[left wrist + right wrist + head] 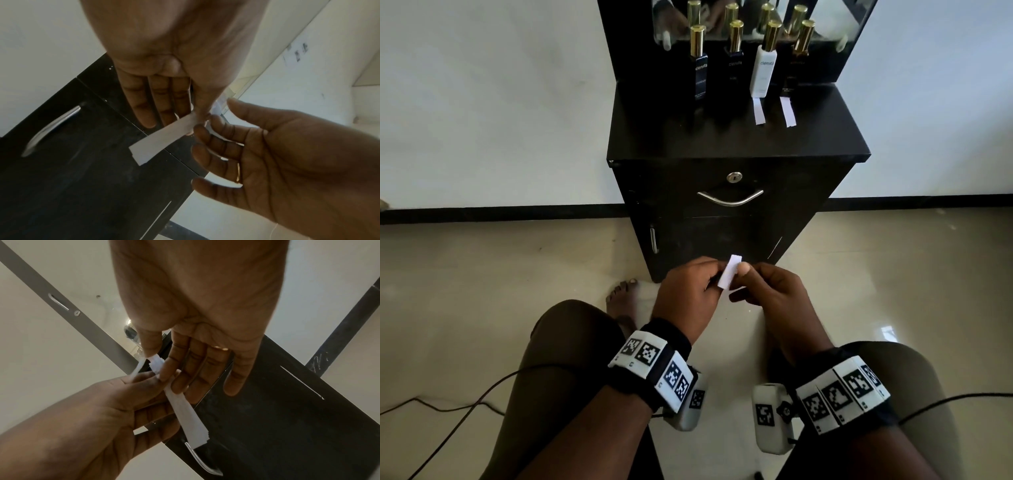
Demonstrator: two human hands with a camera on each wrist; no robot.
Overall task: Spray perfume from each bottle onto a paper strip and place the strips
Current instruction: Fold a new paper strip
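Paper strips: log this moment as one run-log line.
hands: left hand and right hand pinch loose paper strips | placed: two strips on cabinet | bottles: four, capped, untouched

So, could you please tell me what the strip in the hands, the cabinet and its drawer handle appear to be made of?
Strip: thin white paper, matte, bending between the hands.
Cabinet: probably dark laminated board, slightly glossy, scuffed on its front.
Drawer handle: looks like polished metal, silvery with bright reflections.
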